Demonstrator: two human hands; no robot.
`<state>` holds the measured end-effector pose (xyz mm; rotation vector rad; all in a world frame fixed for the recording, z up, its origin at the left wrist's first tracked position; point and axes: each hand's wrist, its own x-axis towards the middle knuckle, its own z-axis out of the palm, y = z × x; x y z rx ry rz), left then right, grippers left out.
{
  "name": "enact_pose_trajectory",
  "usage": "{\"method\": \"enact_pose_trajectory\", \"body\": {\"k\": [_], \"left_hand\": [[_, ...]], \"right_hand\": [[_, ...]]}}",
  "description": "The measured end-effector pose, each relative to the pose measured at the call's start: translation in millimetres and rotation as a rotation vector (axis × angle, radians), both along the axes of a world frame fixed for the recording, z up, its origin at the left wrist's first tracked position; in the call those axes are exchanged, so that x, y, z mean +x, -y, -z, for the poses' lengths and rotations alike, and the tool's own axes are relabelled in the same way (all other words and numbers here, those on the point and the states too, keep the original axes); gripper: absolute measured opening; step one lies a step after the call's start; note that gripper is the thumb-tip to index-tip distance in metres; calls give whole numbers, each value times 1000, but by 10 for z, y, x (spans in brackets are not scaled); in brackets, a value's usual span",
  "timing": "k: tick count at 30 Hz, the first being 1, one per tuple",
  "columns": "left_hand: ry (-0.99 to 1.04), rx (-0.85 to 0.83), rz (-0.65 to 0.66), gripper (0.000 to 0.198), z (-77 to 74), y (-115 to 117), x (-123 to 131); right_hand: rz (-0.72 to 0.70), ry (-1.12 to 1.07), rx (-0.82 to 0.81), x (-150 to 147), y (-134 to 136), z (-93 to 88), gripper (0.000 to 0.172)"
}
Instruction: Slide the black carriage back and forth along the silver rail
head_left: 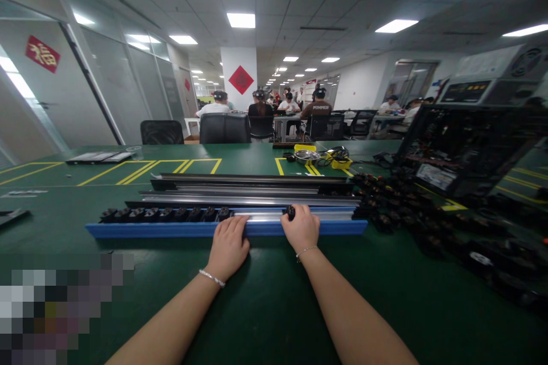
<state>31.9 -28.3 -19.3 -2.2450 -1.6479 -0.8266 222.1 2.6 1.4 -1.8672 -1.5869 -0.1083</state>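
Observation:
A long blue channel with a silvery inside lies crosswise on the green table. A row of small black socket-like parts sits in its left half, while bare metal shows between my hands. My left hand lies over the front wall beside the last part of that row, fingers bent over the edge and gripping the channel. Farther right, my right hand pinches a black part just above the channel. The fingertips of my right hand are partly hidden.
Several dark metal rails lie behind the channel. Loose black parts are heaped on the right, near an opened computer case. A metal bowl and cables stand farther back. People sit at distant tables.

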Motion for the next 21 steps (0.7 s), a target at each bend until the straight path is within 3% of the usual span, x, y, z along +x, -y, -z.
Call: {"method": "enact_pose_trajectory", "body": {"k": [21], "left_hand": [[-14,11,0,50,19,-8,-7]], "right_hand": [[64,-2,15,113,-9,26,27]]}}
